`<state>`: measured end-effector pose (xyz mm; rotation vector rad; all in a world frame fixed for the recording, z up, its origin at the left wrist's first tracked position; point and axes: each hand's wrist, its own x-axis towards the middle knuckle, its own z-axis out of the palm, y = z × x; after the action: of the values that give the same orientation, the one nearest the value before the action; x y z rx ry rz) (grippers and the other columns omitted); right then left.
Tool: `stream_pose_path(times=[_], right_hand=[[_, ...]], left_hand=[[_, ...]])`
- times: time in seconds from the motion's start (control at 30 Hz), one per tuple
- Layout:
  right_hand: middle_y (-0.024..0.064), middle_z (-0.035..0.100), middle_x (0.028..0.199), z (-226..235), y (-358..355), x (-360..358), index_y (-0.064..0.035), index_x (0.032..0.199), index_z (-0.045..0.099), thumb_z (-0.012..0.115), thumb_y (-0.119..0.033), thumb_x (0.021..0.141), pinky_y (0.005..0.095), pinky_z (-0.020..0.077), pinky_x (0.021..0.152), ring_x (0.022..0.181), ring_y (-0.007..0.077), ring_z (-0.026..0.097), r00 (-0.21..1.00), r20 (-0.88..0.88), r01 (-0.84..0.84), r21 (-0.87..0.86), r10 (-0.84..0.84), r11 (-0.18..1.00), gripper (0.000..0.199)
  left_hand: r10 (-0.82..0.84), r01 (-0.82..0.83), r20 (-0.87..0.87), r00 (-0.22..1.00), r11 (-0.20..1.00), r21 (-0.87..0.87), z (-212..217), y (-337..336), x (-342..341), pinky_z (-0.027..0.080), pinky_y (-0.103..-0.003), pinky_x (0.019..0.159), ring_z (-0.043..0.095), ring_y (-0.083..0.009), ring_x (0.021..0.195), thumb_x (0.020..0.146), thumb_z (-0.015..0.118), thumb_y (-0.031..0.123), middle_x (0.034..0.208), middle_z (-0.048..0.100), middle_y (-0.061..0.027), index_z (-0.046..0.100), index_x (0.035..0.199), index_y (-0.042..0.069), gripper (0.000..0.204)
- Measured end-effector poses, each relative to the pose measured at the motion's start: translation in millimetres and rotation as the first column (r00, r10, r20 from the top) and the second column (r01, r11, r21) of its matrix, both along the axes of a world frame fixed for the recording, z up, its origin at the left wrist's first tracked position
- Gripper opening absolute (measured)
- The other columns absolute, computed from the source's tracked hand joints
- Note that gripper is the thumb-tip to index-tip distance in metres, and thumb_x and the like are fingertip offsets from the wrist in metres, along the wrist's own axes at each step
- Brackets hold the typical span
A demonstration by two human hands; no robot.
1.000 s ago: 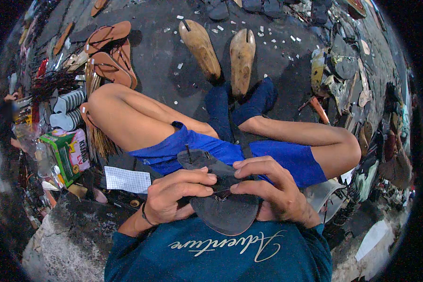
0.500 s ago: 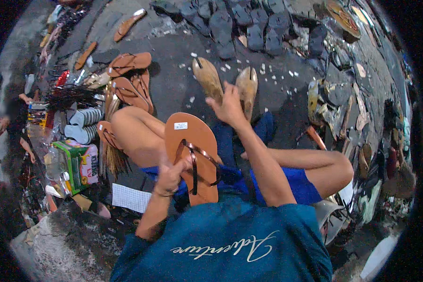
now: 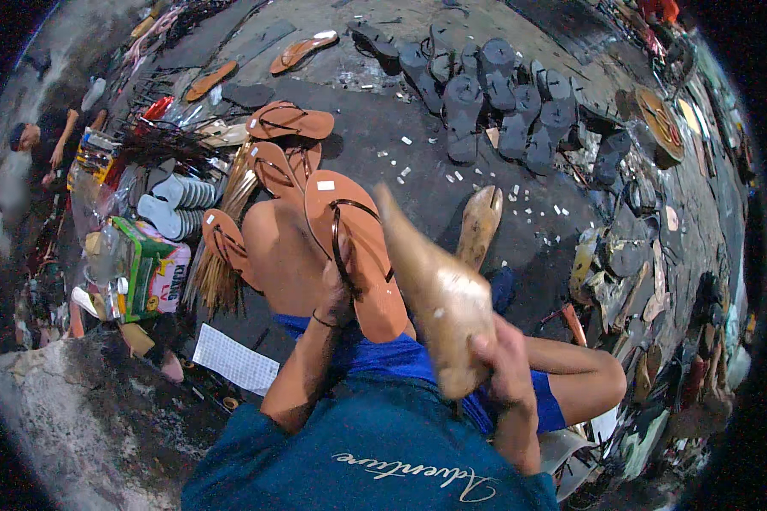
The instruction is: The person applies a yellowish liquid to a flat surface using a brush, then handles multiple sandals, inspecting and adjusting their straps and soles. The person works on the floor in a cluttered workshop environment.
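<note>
My left hand (image 3: 336,294) grips a brown flip-flop (image 3: 371,294) by its edge, with the footbed facing up. A small white label sits near its toe, and shiny dark brown straps cross it. In my right hand (image 3: 507,362) is a wooden shoe last (image 3: 443,298), gripped at its heel end and tilted up beside the flip-flop; the two appear close, and I cannot tell whether they touch. A second wooden shoe last (image 3: 480,223) lies on the ground beyond my lap. More brown flip-flops (image 3: 294,121) lie past my left knee.
Many black sandals (image 3: 463,111) lie at the far right of centre. On the left are a stack of grey soles (image 3: 175,217), a green and pink box (image 3: 149,268), bristles (image 3: 213,285) and a white gridded sheet (image 3: 234,358). Scraps (image 3: 626,264) crowd the right side.
My right hand has picked up one wooden shoe last from the ground and brought it back toward my body. My left hand has shifted its hold to the flip-flop's edge. The view has turned.
</note>
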<state>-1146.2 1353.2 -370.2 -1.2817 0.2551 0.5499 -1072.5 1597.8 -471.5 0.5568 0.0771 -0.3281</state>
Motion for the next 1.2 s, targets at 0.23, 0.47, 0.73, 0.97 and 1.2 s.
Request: stream_pose_path(times=[0.23,0.47,0.73,0.97,1.2], right_hand=[[0.0211,0.055,0.117,17,75,-13,0.0035,0.126,0.044,0.069,-0.025,0.076,0.0374,0.0463,0.089,0.104,0.0337,0.057,0.793,0.417,-0.014,-0.717,0.445,0.697,0.062],[0.0196,0.055,0.119,-13,125,3,0.0048,0.124,0.045,0.068,-0.026,0.075,0.0364,0.0472,0.088,0.108,0.0304,0.056,0.722,0.543,0.176,-0.743,0.428,0.646,0.062],[0.0205,0.057,0.114,5,120,20,0.0052,0.125,0.043,0.070,-0.015,0.072,0.0343,0.0523,0.078,0.100,0.0333,0.060,0.599,0.719,0.386,-0.645,0.353,0.659,0.063],[0.0181,0.054,0.116,20,75,38,-0.0013,0.119,0.053,0.069,-0.021,0.074,0.0388,0.0452,0.086,0.104,0.0324,0.054,0.591,0.737,0.361,-0.604,0.327,0.710,0.052],[0.0200,0.052,0.112,23,35,42,-0.0011,0.127,0.045,0.077,-0.037,0.064,0.0403,0.0407,0.090,0.104,0.0343,0.050,0.618,0.739,0.171,-0.460,0.269,0.871,0.079]], left_hand=[[0.062,-0.077,-0.122,0.991,0.990,-0.117,17,-9,-32,0.051,-0.040,0.082,0.058,-0.0292,0.100,0.077,0.020,0.080,0.126,0.048,-0.0231,0.034,0.133,0.000,0.099],[0.217,-0.236,-0.275,0.936,0.971,-0.035,4,3,-45,0.053,-0.040,0.079,0.059,-0.0280,0.093,0.077,0.018,0.080,0.121,0.052,-0.0218,0.034,0.131,-0.002,0.100],[0.201,-0.199,-0.019,0.979,0.978,0.053,19,2,-18,0.047,-0.038,0.088,0.055,-0.0274,0.103,0.077,0.038,0.072,0.122,0.050,-0.0191,0.034,0.132,0.000,0.091],[0.005,-0.121,0.210,0.978,0.830,0.544,63,-20,-4,0.043,-0.036,0.094,0.049,-0.0239,0.113,0.066,0.070,0.062,0.124,0.046,-0.0137,0.028,0.134,0.001,0.100],[-0.254,0.243,0.089,0.963,0.963,0.119,77,-29,-18,0.045,-0.039,0.094,0.052,-0.0264,0.110,0.067,0.064,0.067,0.125,0.048,-0.0145,0.032,0.132,0.000,0.099]])
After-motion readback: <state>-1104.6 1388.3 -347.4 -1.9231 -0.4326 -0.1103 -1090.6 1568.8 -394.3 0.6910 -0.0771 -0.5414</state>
